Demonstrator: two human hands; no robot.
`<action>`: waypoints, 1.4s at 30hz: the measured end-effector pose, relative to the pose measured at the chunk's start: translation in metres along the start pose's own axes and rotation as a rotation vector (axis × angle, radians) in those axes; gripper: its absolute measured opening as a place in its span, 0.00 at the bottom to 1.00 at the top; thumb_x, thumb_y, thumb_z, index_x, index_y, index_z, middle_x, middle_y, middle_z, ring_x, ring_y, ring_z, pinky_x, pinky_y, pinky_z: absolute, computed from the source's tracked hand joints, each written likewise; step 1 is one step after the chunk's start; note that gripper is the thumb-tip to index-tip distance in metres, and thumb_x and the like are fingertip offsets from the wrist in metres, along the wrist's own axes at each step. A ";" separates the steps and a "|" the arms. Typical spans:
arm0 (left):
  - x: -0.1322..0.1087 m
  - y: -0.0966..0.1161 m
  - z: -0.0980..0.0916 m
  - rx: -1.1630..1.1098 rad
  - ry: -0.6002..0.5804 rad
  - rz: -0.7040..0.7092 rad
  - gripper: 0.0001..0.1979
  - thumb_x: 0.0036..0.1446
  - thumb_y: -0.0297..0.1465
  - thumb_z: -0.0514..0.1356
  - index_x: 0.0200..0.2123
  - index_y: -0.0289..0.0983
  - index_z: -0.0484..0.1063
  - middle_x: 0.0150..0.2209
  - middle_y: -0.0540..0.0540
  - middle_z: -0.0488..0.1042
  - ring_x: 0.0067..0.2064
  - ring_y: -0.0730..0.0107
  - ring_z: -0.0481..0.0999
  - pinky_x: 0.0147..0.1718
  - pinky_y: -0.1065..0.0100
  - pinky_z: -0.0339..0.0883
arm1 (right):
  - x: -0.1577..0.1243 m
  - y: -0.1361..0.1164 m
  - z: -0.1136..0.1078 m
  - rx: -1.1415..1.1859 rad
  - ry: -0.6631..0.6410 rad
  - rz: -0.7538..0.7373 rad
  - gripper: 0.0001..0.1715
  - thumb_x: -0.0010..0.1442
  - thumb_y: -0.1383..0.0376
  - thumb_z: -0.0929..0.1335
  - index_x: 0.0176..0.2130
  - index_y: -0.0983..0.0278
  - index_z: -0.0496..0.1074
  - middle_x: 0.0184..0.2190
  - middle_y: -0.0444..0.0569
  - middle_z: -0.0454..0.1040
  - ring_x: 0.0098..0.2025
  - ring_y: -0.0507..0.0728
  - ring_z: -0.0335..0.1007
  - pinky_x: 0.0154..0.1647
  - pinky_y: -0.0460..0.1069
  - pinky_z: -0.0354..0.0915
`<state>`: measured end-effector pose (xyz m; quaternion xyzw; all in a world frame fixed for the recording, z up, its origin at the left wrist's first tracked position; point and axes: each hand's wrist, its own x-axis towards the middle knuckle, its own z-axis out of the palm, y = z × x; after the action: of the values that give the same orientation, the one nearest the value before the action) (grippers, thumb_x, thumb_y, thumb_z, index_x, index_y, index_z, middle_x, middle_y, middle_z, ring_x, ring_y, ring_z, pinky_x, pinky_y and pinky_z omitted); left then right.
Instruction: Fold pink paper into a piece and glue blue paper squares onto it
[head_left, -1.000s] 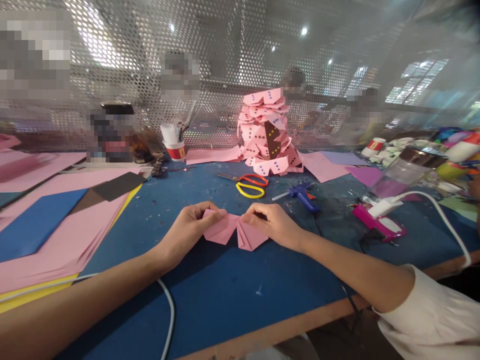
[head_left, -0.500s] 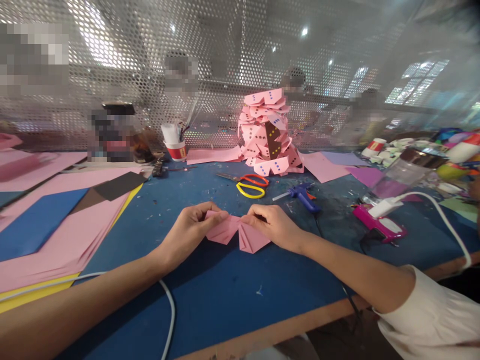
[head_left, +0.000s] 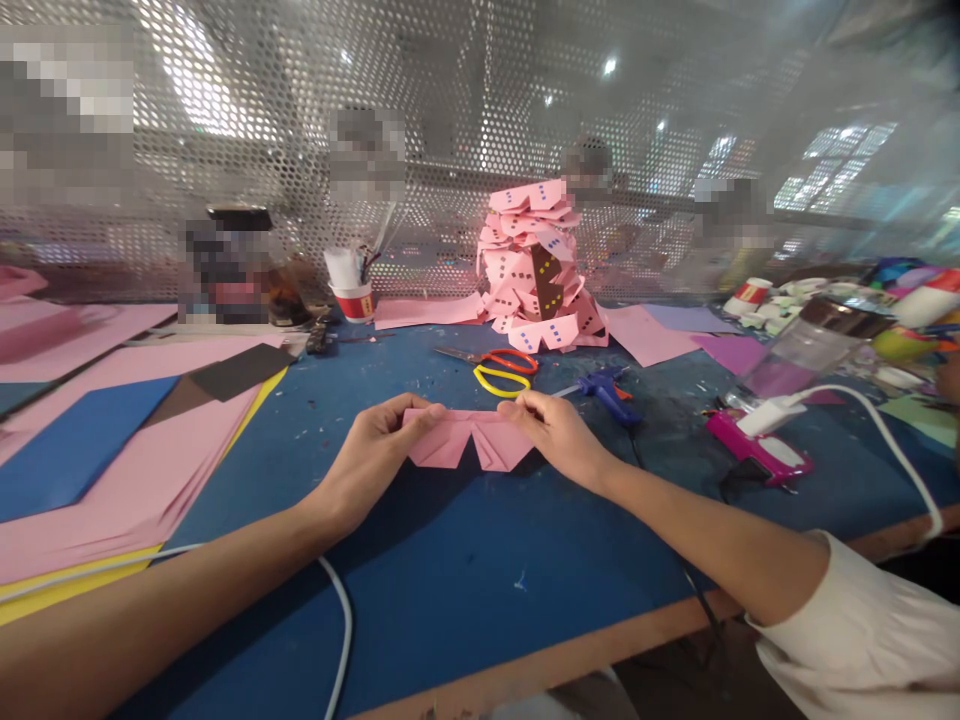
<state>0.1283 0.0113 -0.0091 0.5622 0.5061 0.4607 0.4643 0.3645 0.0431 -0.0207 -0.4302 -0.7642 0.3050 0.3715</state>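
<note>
A folded pink paper is held between my two hands over the blue table. It has a straight upper edge and two angled flaps with a V-shaped gap between them. My left hand pinches its left end, thumb on top. At the right end, my right hand grips the paper between thumb and fingers. Scissors with one red and one yellow handle lie just beyond the paper. A blue glue gun rests past my right hand. Behind them stands a tall pile of folded pink papers with small coloured squares.
Pink sheets with a blue piece on top lie at left. A white cable crosses the near left. At right are a magenta device and a clear jar. A red-and-white cup stands at the back.
The paper's middle has come up, so its top edge is now straight rather than bent. Both hands still hold its ends, and my right hand has shifted slightly away from me.
</note>
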 end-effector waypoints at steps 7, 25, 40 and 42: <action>0.002 -0.004 0.001 -0.138 -0.026 -0.047 0.18 0.57 0.48 0.63 0.29 0.38 0.73 0.26 0.52 0.70 0.27 0.71 0.67 0.29 0.72 0.63 | 0.004 -0.001 -0.004 0.097 0.035 0.025 0.29 0.66 0.43 0.63 0.26 0.61 0.58 0.24 0.39 0.52 0.27 0.51 0.48 0.28 0.49 0.48; 0.008 -0.005 -0.003 -0.279 0.023 -0.048 0.17 0.57 0.45 0.65 0.27 0.37 0.74 0.27 0.51 0.71 0.28 0.72 0.69 0.30 0.72 0.68 | 0.004 -0.004 -0.006 0.188 0.064 0.055 0.29 0.68 0.44 0.61 0.26 0.60 0.58 0.23 0.40 0.56 0.26 0.51 0.56 0.28 0.49 0.54; 0.009 -0.007 -0.006 -0.271 0.012 -0.058 0.18 0.58 0.47 0.64 0.31 0.35 0.75 0.27 0.50 0.72 0.29 0.71 0.71 0.30 0.72 0.69 | 0.004 -0.005 -0.007 0.206 0.101 0.034 0.28 0.68 0.47 0.64 0.24 0.61 0.60 0.22 0.40 0.58 0.25 0.50 0.56 0.26 0.48 0.52; 0.009 -0.007 -0.006 -0.267 0.006 -0.055 0.19 0.58 0.46 0.63 0.31 0.35 0.75 0.28 0.50 0.72 0.30 0.71 0.71 0.30 0.72 0.69 | 0.004 -0.004 -0.007 0.214 0.102 0.033 0.28 0.68 0.46 0.63 0.25 0.61 0.61 0.22 0.40 0.58 0.25 0.51 0.56 0.26 0.48 0.52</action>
<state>0.1219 0.0213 -0.0146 0.4801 0.4567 0.5127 0.5459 0.3673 0.0459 -0.0123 -0.4154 -0.7001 0.3687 0.4487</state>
